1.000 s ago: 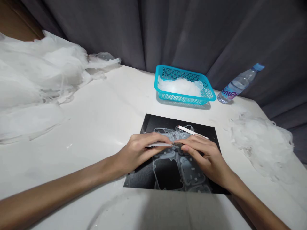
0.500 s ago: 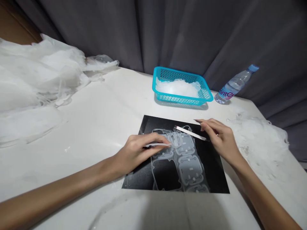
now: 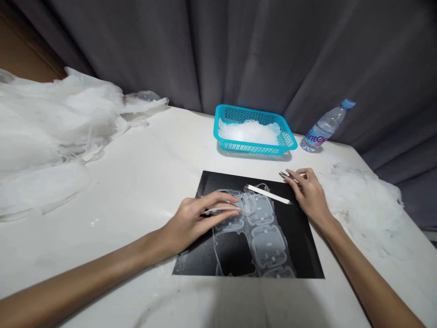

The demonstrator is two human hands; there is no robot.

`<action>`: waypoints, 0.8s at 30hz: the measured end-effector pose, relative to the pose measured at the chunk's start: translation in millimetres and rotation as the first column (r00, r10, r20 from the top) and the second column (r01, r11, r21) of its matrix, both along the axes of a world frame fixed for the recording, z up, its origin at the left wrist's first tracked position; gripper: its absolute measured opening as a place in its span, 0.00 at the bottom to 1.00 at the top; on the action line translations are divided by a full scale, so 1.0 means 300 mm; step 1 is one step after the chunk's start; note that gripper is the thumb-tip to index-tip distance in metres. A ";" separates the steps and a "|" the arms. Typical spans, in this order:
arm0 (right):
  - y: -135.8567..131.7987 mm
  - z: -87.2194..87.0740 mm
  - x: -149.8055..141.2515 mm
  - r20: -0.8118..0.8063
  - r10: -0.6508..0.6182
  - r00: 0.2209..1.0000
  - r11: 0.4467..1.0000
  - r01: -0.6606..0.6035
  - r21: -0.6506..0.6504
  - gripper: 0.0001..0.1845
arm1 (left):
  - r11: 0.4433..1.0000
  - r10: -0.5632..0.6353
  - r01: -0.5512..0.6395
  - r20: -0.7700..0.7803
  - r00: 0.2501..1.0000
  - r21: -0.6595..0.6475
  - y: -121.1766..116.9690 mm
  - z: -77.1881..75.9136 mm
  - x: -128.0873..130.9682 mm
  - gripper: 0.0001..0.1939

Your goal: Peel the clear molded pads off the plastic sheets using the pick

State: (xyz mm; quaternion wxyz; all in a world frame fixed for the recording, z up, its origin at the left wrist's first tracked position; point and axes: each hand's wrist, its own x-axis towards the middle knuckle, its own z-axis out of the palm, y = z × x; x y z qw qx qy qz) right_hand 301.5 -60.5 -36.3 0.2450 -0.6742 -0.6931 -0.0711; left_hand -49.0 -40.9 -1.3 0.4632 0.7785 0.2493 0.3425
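My left hand [image 3: 201,218] pinches a thin, translucent rubbery piece [image 3: 218,209] between thumb and fingers, held edge-on. Under it, a translucent sheet [image 3: 269,248] with rounded rectangular sections lies on a black mat [image 3: 302,246]; one section at the lower left is an open hole with the mat showing through. Above the mat's right edge, my right hand [image 3: 309,193] is closed around dark metal tweezers [image 3: 288,176], their tips pointing left. A white stick with dark ends [image 3: 268,193] rests slantwise across the top of the sheet.
Beyond the mat stands a turquoise basket [image 3: 252,148] with whitish translucent pieces in it. A water bottle [image 3: 322,130] is to its right. Translucent scraps [image 3: 368,209] lie at the right, and a large heap of whitish sheets [image 3: 68,114] covers the table's left.
The tweezers have turned slightly in my right hand, and their tips now show apart. My left hand still holds the translucent piece. The view has shifted slightly.
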 end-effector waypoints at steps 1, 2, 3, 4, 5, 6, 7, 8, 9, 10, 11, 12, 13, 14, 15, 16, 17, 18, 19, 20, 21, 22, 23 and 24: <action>0.002 -0.003 -0.001 -0.005 0.008 1.000 1.000 -0.008 0.009 0.29 | 1.000 -0.006 0.006 0.006 1.000 0.005 0.000 0.002 0.000 0.13; 0.004 -0.006 -0.001 -0.010 0.016 1.000 1.000 -0.016 0.016 0.28 | 1.000 -0.009 0.009 0.013 1.000 0.018 0.000 0.005 0.001 0.14; 0.005 -0.008 -0.002 -0.015 0.026 1.000 1.000 -0.026 0.018 0.28 | 0.999 -0.009 0.008 0.018 1.000 0.036 0.001 0.008 0.001 0.14; 0.006 -0.008 -0.003 -0.024 0.034 0.999 0.999 -0.034 0.018 0.27 | 0.998 -0.008 0.007 0.022 1.000 0.059 0.001 0.011 0.002 0.13; 0.006 -0.008 -0.005 -0.032 0.039 0.999 0.999 -0.039 0.018 0.27 | 0.997 -0.007 0.006 0.021 1.000 0.082 0.001 0.013 0.002 0.12; 0.006 -0.005 -0.008 -0.034 0.038 0.999 0.999 -0.037 0.020 0.26 | 0.995 -0.007 0.005 0.018 1.000 0.099 0.001 0.015 0.003 0.10; 0.005 -0.002 -0.010 -0.028 0.031 0.999 0.999 -0.031 0.023 0.25 | 0.994 -0.008 0.006 0.013 1.000 0.107 0.001 0.016 0.003 0.09; 0.003 0.002 -0.013 -0.010 0.023 1.000 0.999 -0.023 0.026 0.23 | 0.994 -0.009 0.008 0.011 1.000 0.105 0.001 0.016 0.003 0.08; 0.001 0.007 -0.016 0.017 0.014 1.000 0.999 -0.014 0.029 0.22 | 0.996 -0.007 0.006 0.010 1.000 0.092 0.000 0.015 0.003 0.07; -0.001 0.011 -0.019 0.047 0.007 0.999 1.000 -0.008 0.030 0.20 | 0.997 -0.003 0.002 0.010 1.000 0.072 -0.001 0.013 0.004 0.06; -0.004 0.014 -0.022 0.077 0.003 0.997 1.000 -0.005 0.031 0.19 | 0.999 0.001 -0.002 0.013 1.000 0.050 -0.002 0.012 0.004 0.06; -0.006 0.017 -0.023 0.103 0.000 0.995 0.999 -0.004 0.035 0.18 | 1.000 0.003 -0.003 0.019 1.000 0.027 -0.004 0.011 0.004 0.06; -0.007 0.018 -0.024 0.124 -0.001 0.992 0.999 -0.004 0.041 0.18 | 1.000 0.000 0.000 0.027 1.000 0.006 -0.005 0.010 0.004 0.06; -0.008 0.017 -0.024 0.138 -0.003 0.990 0.999 -0.004 0.049 0.17 | 1.000 -0.006 0.006 0.034 0.999 -0.009 -0.007 0.010 0.005 0.07; -0.008 0.015 -0.022 0.145 -0.005 0.989 0.998 -0.004 0.061 0.18 | 1.000 -0.014 0.015 0.041 0.999 -0.019 -0.008 0.010 0.004 0.07; -0.007 0.012 -0.020 0.147 -0.007 0.989 0.997 -0.004 0.077 0.18 | 1.000 -0.021 0.022 0.046 0.999 -0.022 -0.009 0.011 0.004 0.08; -0.005 0.008 -0.017 0.141 -0.007 0.990 0.996 -0.006 0.093 0.19 | 0.999 -0.026 0.027 0.048 0.999 -0.021 -0.009 0.012 0.003 0.09; -0.003 0.003 -0.014 0.130 -0.003 0.992 0.994 -0.011 0.107 0.20 | 0.999 -0.030 0.031 0.047 0.998 -0.016 -0.009 0.012 0.002 0.10; -0.001 -0.001 -0.010 0.112 0.002 0.994 0.993 -0.015 0.117 0.21 | 0.999 -0.034 0.035 0.044 0.998 -0.012 -0.008 0.012 0.001 0.11; 0.001 -0.006 -0.006 0.088 0.006 0.996 0.992 -0.016 0.123 0.22 | 0.999 -0.038 0.038 0.041 0.998 -0.009 -0.008 0.012 0.000 0.12; 0.004 -0.010 -0.003 0.060 0.008 0.998 0.993 -0.015 0.120 0.22 | 0.999 -0.042 0.042 0.041 0.998 -0.008 -0.008 0.011 -0.001 0.13; 0.005 -0.014 0.000 0.030 0.007 1.000 0.994 -0.010 0.112 0.22 | 0.999 -0.045 0.046 0.041 0.998 -0.012 -0.008 0.010 -0.002 0.13; 0.007 -0.016 0.002 0.000 0.001 1.000 0.995 -0.001 0.101 0.22 | 0.999 -0.048 0.049 0.042 0.998 -0.020 -0.009 0.009 -0.003 0.12; 0.008 -0.018 0.003 -0.027 -0.008 1.000 0.996 0.011 0.087 0.22 | 0.998 -0.050 0.052 0.042 0.998 -0.030 -0.010 0.009 -0.003 0.12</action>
